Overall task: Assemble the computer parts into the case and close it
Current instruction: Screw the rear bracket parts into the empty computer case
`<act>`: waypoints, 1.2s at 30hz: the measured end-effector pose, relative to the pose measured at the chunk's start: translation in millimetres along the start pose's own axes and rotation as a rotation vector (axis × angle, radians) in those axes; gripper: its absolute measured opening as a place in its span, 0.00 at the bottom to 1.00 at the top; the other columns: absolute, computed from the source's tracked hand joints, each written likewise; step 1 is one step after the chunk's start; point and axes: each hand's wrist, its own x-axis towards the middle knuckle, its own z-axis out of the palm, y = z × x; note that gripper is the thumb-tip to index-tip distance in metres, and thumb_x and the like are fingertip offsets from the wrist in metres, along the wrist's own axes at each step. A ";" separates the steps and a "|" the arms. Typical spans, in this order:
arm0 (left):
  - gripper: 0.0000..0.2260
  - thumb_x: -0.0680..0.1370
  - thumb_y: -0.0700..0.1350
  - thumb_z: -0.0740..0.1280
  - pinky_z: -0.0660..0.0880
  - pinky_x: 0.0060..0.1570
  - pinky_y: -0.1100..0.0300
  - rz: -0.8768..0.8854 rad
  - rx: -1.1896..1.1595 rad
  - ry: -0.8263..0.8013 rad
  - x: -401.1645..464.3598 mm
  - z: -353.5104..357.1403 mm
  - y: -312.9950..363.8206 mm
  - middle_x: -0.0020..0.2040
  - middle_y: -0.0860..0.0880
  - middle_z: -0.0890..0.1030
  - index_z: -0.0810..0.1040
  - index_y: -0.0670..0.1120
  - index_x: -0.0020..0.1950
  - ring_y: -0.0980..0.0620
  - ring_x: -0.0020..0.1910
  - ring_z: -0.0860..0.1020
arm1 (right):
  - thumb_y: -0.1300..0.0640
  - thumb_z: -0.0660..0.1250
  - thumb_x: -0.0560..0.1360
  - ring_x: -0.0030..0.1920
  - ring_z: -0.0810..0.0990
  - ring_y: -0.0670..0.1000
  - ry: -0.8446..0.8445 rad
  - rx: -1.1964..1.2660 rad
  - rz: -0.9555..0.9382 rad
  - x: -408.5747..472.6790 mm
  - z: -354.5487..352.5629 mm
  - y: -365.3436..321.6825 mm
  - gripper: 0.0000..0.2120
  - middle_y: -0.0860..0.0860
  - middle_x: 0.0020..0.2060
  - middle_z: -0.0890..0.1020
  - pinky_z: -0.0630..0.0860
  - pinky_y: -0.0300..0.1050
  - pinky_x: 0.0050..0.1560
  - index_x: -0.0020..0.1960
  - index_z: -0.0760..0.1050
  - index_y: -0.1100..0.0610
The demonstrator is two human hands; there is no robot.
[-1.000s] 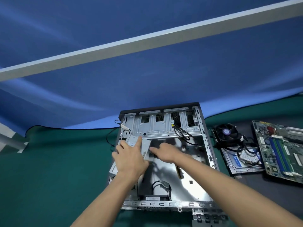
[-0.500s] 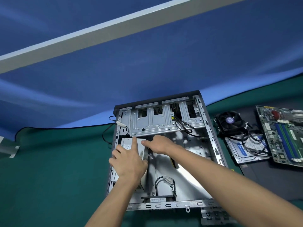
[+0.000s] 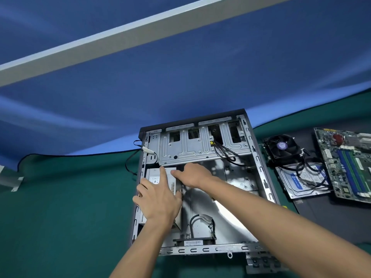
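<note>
Now both hands on power supply (image 3: pixel 160 178), seated at left side of open case (image 3: pixel 259 169). Left hand (image 3: pixel 158 199) flat, fingers spread, pressing top; right hand (image 3: pixel 192 174) fingers bent at its inner edge. Risk: uneven push jams unit against drive cage (image 3: pixel 200 149), or pinches loose cables (image 3: pixel 202 221). Motherboard (image 3: pixel 349 163), fan (image 3: pixel 283 146), hard drive (image 3: pixel 299 181) wait on counter (image 3: pixel 60 197).

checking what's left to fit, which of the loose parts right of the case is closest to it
The cooling fan, black with a purple hub label. It sits just off the case wall, partly on the hard drive; the motherboard lies farthest out.
</note>
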 end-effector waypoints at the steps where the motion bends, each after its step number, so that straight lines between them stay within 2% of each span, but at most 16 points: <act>1: 0.36 0.73 0.69 0.55 0.66 0.46 0.52 -0.008 -0.010 -0.006 -0.9 1.3 0.7 0.53 0.42 0.66 0.47 0.58 0.76 0.44 0.51 0.68 | 0.38 0.54 0.78 0.41 0.76 0.55 0.001 0.003 0.001 -1.4 0.8 -0.6 0.26 0.50 0.31 0.73 0.67 0.45 0.41 0.32 0.67 0.56; 8: 0.37 0.73 0.69 0.55 0.67 0.47 0.51 -0.004 -0.014 -0.005 -4.0 5.3 2.5 0.54 0.41 0.67 0.45 0.57 0.76 0.43 0.52 0.69 | 0.35 0.53 0.78 0.42 0.75 0.55 -0.019 0.012 0.031 -7.4 0.9 0.7 0.28 0.50 0.32 0.73 0.68 0.45 0.44 0.32 0.67 0.56; 12: 0.35 0.74 0.68 0.55 0.61 0.41 0.52 0.043 0.075 0.035 -1.7 3.9 5.2 0.53 0.41 0.67 0.46 0.58 0.76 0.44 0.50 0.68 | 0.39 0.50 0.80 0.49 0.77 0.57 -0.039 0.058 0.027 -8.2 4.5 2.5 0.27 0.55 0.41 0.78 0.70 0.48 0.50 0.35 0.72 0.58; 15: 0.36 0.73 0.69 0.56 0.61 0.40 0.52 0.057 0.118 0.037 -1.1 4.5 5.7 0.53 0.41 0.67 0.45 0.59 0.76 0.44 0.49 0.68 | 0.41 0.50 0.81 0.45 0.73 0.55 -0.045 0.069 0.020 -8.9 5.8 2.6 0.25 0.53 0.35 0.72 0.67 0.48 0.49 0.32 0.64 0.55; 17: 0.37 0.73 0.69 0.55 0.62 0.40 0.52 0.029 0.098 0.017 0.2 5.8 4.4 0.54 0.41 0.66 0.44 0.59 0.76 0.44 0.49 0.68 | 0.44 0.52 0.82 0.46 0.75 0.56 -0.072 0.047 -0.010 -8.4 5.1 -1.0 0.22 0.54 0.37 0.74 0.68 0.47 0.48 0.32 0.64 0.52; 20: 0.35 0.74 0.69 0.53 0.63 0.41 0.52 0.004 0.073 0.006 -0.8 7.7 3.2 0.54 0.41 0.66 0.43 0.58 0.76 0.44 0.49 0.68 | 0.46 0.51 0.82 0.53 0.77 0.58 -0.106 0.065 -0.026 -8.9 3.2 -8.0 0.23 0.59 0.49 0.80 0.72 0.48 0.56 0.43 0.77 0.60; 22: 0.35 0.74 0.68 0.53 0.63 0.41 0.52 0.001 0.076 0.007 -1.1 7.5 3.9 0.54 0.41 0.66 0.43 0.59 0.76 0.44 0.49 0.68 | 0.46 0.50 0.82 0.54 0.77 0.58 -0.115 0.069 -0.026 -8.1 2.4 -9.2 0.24 0.59 0.51 0.80 0.72 0.49 0.58 0.47 0.78 0.62; 23: 0.35 0.75 0.68 0.53 0.63 0.41 0.52 0.002 0.079 0.004 -1.4 7.3 4.3 0.54 0.41 0.66 0.43 0.59 0.76 0.44 0.49 0.68 | 0.47 0.50 0.83 0.52 0.76 0.58 -0.119 0.052 -0.037 -7.6 3.2 -7.7 0.22 0.57 0.47 0.80 0.72 0.47 0.55 0.42 0.76 0.58; 25: 0.35 0.75 0.69 0.54 0.64 0.41 0.52 0.005 0.088 -0.003 -3.2 7.5 5.3 0.54 0.40 0.66 0.42 0.59 0.76 0.44 0.49 0.68 | 0.53 0.53 0.83 0.49 0.73 0.56 -0.126 0.008 -0.061 -7.4 4.5 -5.0 0.18 0.53 0.39 0.74 0.69 0.46 0.49 0.33 0.61 0.47; 26: 0.36 0.75 0.69 0.54 0.64 0.42 0.52 0.005 0.093 -0.004 -4.2 7.5 5.5 0.55 0.40 0.66 0.42 0.59 0.76 0.44 0.49 0.68 | 0.56 0.54 0.82 0.50 0.74 0.57 -0.129 -0.010 -0.066 -8.7 3.8 -5.9 0.20 0.53 0.41 0.74 0.68 0.47 0.48 0.33 0.55 0.45; 28: 0.36 0.74 0.69 0.54 0.64 0.41 0.52 0.009 0.104 -0.002 -5.5 7.7 5.9 0.55 0.40 0.66 0.42 0.59 0.76 0.44 0.49 0.68 | 0.58 0.55 0.81 0.55 0.76 0.59 -0.133 -0.050 -0.078 -10.8 4.3 -6.3 0.21 0.57 0.52 0.77 0.69 0.49 0.50 0.33 0.53 0.45; 30: 0.36 0.74 0.69 0.54 0.63 0.40 0.52 0.020 0.111 -0.001 -6.5 8.2 5.6 0.55 0.40 0.66 0.42 0.59 0.76 0.44 0.49 0.68 | 0.59 0.55 0.81 0.59 0.75 0.60 -0.148 -0.065 -0.093 -12.2 5.6 -6.5 0.18 0.59 0.57 0.77 0.70 0.52 0.56 0.34 0.61 0.44; 32: 0.36 0.74 0.69 0.54 0.63 0.40 0.52 0.027 0.120 0.000 -6.9 8.1 4.6 0.55 0.40 0.66 0.41 0.59 0.76 0.44 0.49 0.68 | 0.58 0.55 0.82 0.60 0.75 0.59 -0.173 -0.025 -0.080 -10.5 7.8 -4.4 0.13 0.59 0.59 0.77 0.69 0.53 0.59 0.53 0.77 0.49; 33: 0.36 0.74 0.69 0.54 0.63 0.40 0.52 0.029 0.123 0.001 -7.1 8.2 3.9 0.54 0.40 0.66 0.41 0.59 0.76 0.44 0.49 0.68 | 0.57 0.54 0.82 0.60 0.75 0.59 -0.174 -0.010 -0.082 -10.9 8.1 -4.2 0.15 0.59 0.58 0.77 0.70 0.52 0.59 0.63 0.76 0.55; 34: 0.36 0.74 0.69 0.54 0.63 0.40 0.53 0.031 0.126 0.002 -7.5 8.5 3.4 0.54 0.40 0.66 0.41 0.59 0.76 0.44 0.49 0.67 | 0.54 0.52 0.83 0.60 0.75 0.59 -0.166 0.001 -0.081 -11.3 8.9 -3.4 0.17 0.59 0.58 0.78 0.70 0.51 0.58 0.66 0.73 0.58; 36: 0.36 0.75 0.69 0.54 0.63 0.40 0.53 0.038 0.133 0.007 -9.1 9.8 2.4 0.55 0.40 0.66 0.40 0.58 0.76 0.44 0.49 0.68 | 0.49 0.48 0.83 0.59 0.76 0.59 -0.149 0.039 -0.065 -12.6 12.9 -0.6 0.23 0.61 0.55 0.78 0.70 0.48 0.55 0.58 0.75 0.63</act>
